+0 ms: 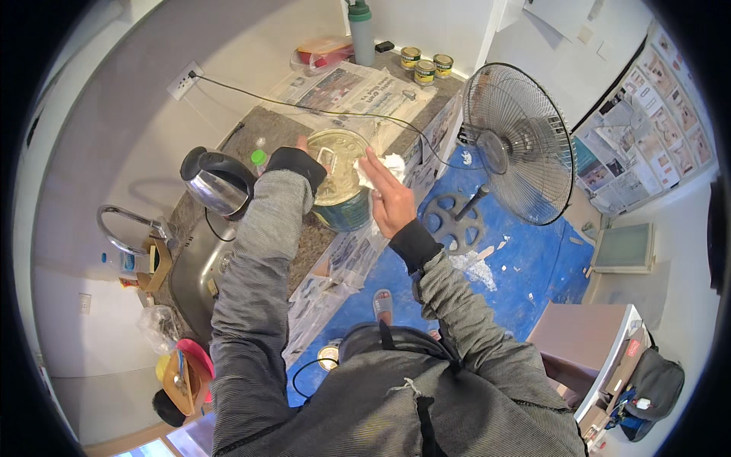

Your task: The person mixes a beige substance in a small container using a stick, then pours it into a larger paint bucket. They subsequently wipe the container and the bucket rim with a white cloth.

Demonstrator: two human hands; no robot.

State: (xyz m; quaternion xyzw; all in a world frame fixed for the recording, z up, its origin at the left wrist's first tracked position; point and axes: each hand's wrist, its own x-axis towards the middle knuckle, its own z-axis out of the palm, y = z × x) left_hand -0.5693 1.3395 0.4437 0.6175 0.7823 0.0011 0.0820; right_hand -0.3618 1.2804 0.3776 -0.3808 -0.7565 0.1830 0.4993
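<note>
A large round can [346, 209] with a dark green side and a gold metal lid stands near the front edge of the counter. My right hand [392, 199] presses a crumpled white tissue [394, 165] against the right side of its rim, the fingers long and close together. On the can's far left side is my left hand [302, 143], mostly hidden behind its dark cuff; only a bit of finger shows. A bottle with a green cap [259, 158] stands just left of that cuff. A wire-like handle [330, 158] shows on the lid.
Left of the can are a kettle [217, 183] and a sink [190, 278]. Newspaper [343, 95], small cans [424, 73] and a grey-green bottle [362, 34] occupy the counter's far end. A black cord [304, 108] crosses to a standing fan [518, 145] at right.
</note>
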